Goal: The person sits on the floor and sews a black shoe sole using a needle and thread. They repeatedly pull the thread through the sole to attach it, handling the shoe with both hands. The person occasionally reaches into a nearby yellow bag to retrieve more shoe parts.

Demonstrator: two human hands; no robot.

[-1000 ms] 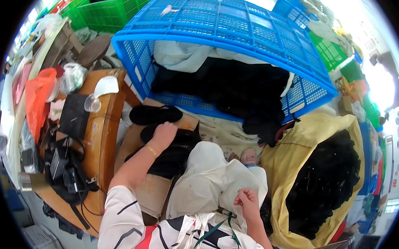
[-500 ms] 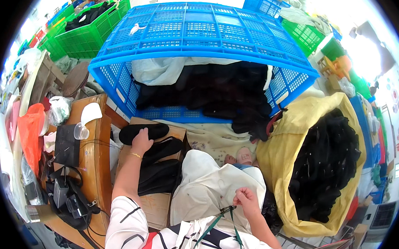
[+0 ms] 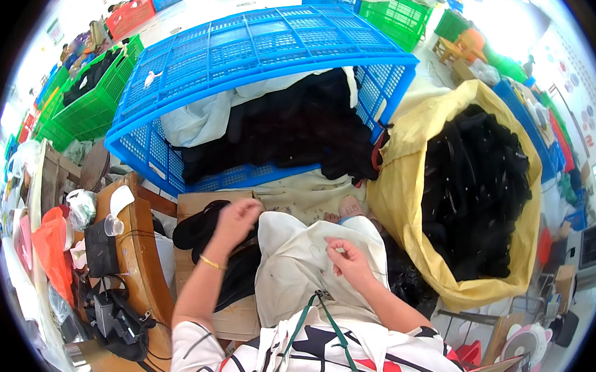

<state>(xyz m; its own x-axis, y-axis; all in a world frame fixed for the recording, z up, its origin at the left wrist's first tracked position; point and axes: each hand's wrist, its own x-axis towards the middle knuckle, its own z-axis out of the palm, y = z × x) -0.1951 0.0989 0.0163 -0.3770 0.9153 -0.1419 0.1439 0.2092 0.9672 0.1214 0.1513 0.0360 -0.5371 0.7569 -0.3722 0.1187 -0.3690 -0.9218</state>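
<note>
My left hand point(image 3: 240, 218), loosely closed, hovers beside my left knee, over the right edge of the black cloth pieces. No cloth hangs from it. Several flat black cloth pieces point(image 3: 203, 225) with rounded ends lie overlapping on a cardboard box point(image 3: 239, 320) at my left. Their exact kind is unclear. Above my lap, my right hand point(image 3: 349, 260) has its fingers curled together, and anything small between them cannot be made out. Beneath it, a pale apron point(image 3: 288, 269) covers my legs. A green cord point(image 3: 335, 330) hangs down my front.
Ahead, a blue crate point(image 3: 263, 61) lies on its side with dark cloth point(image 3: 294, 126) inside. A yellow sack point(image 3: 403, 204) full of black pieces stands at my right. The wooden table point(image 3: 138, 259) at my left holds a black bag point(image 3: 116, 321). Green crates point(image 3: 91, 114) stand farther back.
My left hand has let go of the black piece and moved right, toward my knee. My right hand has moved forward and slightly left. The whole view has turned rightward.
</note>
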